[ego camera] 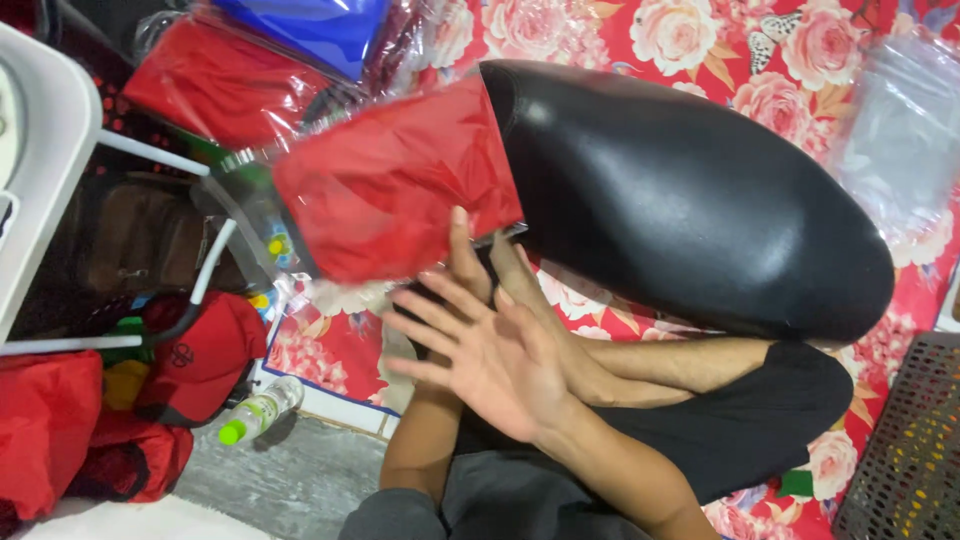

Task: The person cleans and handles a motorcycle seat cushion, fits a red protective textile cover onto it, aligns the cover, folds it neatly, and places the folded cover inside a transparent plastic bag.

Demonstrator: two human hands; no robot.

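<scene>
A glossy black seat cover (pixel 690 200), smooth like leather and rounded into a long oval, lies across the rose-printed red cloth (pixel 700 40). A red fabric bundle in crinkly clear plastic (pixel 390 190) overlaps its near end. The left hand (pixel 470 270) reaches up under that packet, thumb against the plastic, though its grip is partly hidden. The right hand (pixel 490 350) hovers flat, fingers spread, holding nothing. A dark perforated basket (pixel 910 450) sits nearby.
</scene>
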